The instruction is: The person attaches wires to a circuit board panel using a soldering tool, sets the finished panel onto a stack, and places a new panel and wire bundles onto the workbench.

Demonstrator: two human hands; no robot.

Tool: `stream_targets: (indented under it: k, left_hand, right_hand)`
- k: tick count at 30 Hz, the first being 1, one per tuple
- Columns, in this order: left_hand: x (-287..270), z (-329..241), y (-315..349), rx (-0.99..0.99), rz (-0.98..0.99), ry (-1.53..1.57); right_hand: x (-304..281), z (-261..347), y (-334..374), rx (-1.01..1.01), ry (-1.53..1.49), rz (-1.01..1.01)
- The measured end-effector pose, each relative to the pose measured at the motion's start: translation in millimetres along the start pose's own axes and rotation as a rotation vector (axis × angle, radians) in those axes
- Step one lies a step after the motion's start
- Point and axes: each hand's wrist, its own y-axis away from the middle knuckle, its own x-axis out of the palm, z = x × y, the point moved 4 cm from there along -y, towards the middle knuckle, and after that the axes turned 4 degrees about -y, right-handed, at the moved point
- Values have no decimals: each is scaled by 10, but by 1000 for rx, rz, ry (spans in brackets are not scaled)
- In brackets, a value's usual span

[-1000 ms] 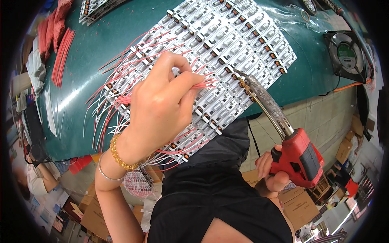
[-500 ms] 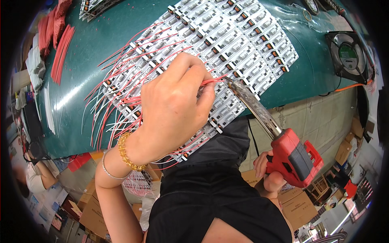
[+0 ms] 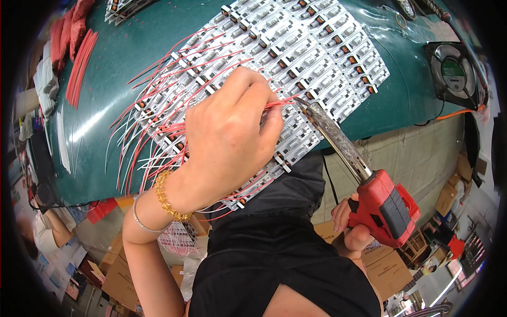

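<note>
A large panel of small white circuit boards point(image 3: 317, 68) lies on the green table, overhanging its near edge. Over its middle, my left hand point(image 3: 229, 127) pinches a bunch of red wires point(image 3: 279, 103), whose ends point right. My right hand point(image 3: 348, 224) is wrapped round the handle of a red and black gun-shaped soldering iron point(image 3: 383, 208). The iron's dark tip meets or nearly meets the wire ends; contact cannot be made out. Red and white wires point(image 3: 134, 153) fan out from the panel's left side, partly hidden behind my left hand.
Bundles of red wire point(image 3: 82, 68) and white wire point(image 3: 62, 140) lie at the table's left. A square black fan point(image 3: 453, 74) stands at the right edge. Another stack of boards point(image 3: 124, 9) sits at the back left. Cardboard boxes point(image 3: 388, 269) stand below, and a person's arm point(image 3: 60, 230) shows at far left.
The soldering iron has shifted very slightly right and down, its tip still by the wire ends. My left hand has barely moved and keeps its pinch on the red wires.
</note>
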Motion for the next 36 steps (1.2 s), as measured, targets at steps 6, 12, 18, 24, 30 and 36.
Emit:
stream_targets:
  k: [6,12,18,24,30,36]
  left_hand:
    - [-59,19,23,43,-17,61]
    - [-300,-19,3,239,-257,21]
    - [-262,-239,33,-59,73,64]
    - [-27,-199,75,10,34,14]
    - [-2,-191,62,-12,54,24]
    - [-39,-151,69,-27,59,69]
  right_hand:
    - [596,415,-240,-84,178,95]
    - [581,456,-245,-151,103,119]
    - [522,450,-170,-164,132,85]
    - [533,421,-96,-149,135,-16]
    - [481,394,-96,-34,137,38]
    - [-321,-189,332,365,-257,-243]
